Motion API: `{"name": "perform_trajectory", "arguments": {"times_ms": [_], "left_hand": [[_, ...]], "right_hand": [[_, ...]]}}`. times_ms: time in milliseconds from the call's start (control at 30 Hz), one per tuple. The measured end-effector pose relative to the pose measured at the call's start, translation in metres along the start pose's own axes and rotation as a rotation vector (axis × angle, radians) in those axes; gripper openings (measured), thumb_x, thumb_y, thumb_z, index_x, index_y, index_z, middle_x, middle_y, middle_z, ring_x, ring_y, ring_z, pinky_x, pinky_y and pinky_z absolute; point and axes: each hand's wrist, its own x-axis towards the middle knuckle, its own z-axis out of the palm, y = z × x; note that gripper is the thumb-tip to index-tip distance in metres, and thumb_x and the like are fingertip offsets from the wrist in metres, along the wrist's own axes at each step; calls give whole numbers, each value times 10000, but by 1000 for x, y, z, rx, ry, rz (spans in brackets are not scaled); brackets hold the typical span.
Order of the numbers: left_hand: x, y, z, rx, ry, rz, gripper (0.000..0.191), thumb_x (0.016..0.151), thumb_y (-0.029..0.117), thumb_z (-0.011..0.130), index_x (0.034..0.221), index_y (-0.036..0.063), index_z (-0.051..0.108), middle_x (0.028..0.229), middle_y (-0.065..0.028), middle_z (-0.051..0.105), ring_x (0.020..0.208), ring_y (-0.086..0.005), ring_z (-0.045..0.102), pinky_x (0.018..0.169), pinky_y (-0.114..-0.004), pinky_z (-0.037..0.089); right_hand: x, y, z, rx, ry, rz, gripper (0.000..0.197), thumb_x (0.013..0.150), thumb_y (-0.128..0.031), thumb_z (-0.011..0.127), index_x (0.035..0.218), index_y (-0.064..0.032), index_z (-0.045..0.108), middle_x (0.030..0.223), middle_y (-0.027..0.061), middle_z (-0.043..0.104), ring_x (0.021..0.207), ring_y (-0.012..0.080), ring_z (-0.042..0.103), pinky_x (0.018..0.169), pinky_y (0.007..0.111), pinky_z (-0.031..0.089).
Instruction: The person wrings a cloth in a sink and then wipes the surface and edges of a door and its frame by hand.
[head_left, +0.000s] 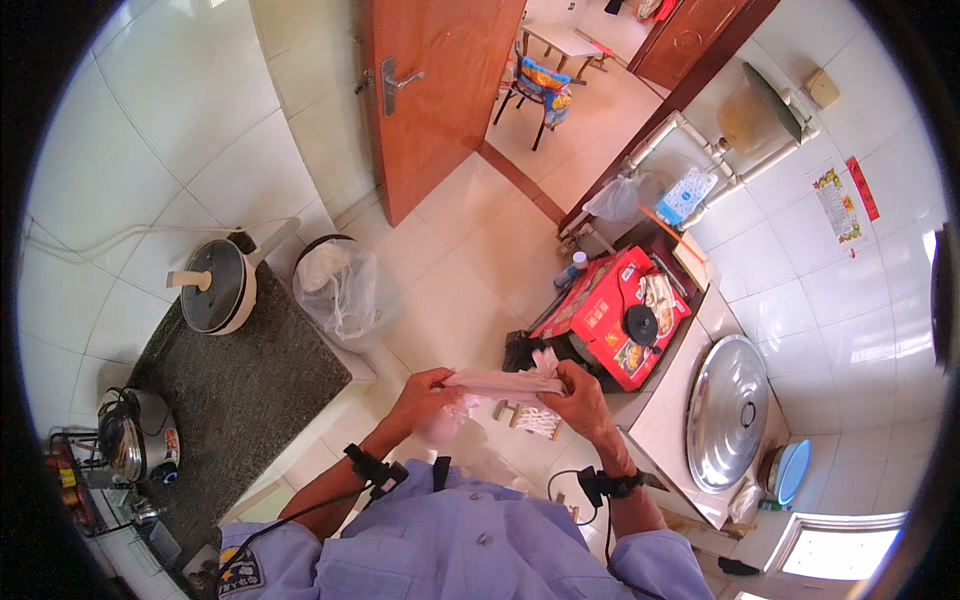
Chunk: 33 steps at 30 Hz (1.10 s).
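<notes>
A folded pink cloth is stretched between my two hands in front of my chest. My left hand pinches its left end, with thumb and fingers closed on it. The right end is gripped by my right hand, and a short loose flap sticks up beside those fingers. Another pink part hangs below, near my left hand, and looks blurred. Both wrists wear black straps with cables.
To the left, a dark stone counter holds a lidded electric pan and a rice cooker. A bagged bin stands beside it. On the right are a red box and a large metal lid. Ahead is an open wooden door.
</notes>
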Motion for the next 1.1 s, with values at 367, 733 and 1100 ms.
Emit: {"name": "perform_trajectory", "arguments": {"times_ms": [367, 733, 1100], "left_hand": [[71, 44, 37, 116, 323, 294, 298, 824, 56, 666, 1106, -32, 626, 968, -74, 685, 901, -133, 630, 807, -270, 509], [167, 68, 38, 25, 108, 294, 322, 838, 76, 668, 1148, 8, 612, 977, -106, 680, 908, -146, 632, 824, -285, 510], [266, 112, 1, 61, -140, 217, 338, 844, 188, 662, 1135, 15, 651, 983, -149, 715, 886, -219, 694, 806, -331, 541]], "right_hand": [[49, 55, -39, 296, -72, 108, 225, 876, -172, 748, 834, -42, 569, 752, -65, 487, 694, 38, 414, 587, 242, 361], [103, 71, -61, 580, 314, 342, 211, 964, -195, 579, 989, -13, 681, 892, -3, 620, 814, 84, 527, 728, 249, 413], [179, 10, -82, 276, 674, 200, 197, 953, -170, 633, 1061, -14, 686, 1038, 27, 696, 952, 117, 593, 900, 295, 431]]}}
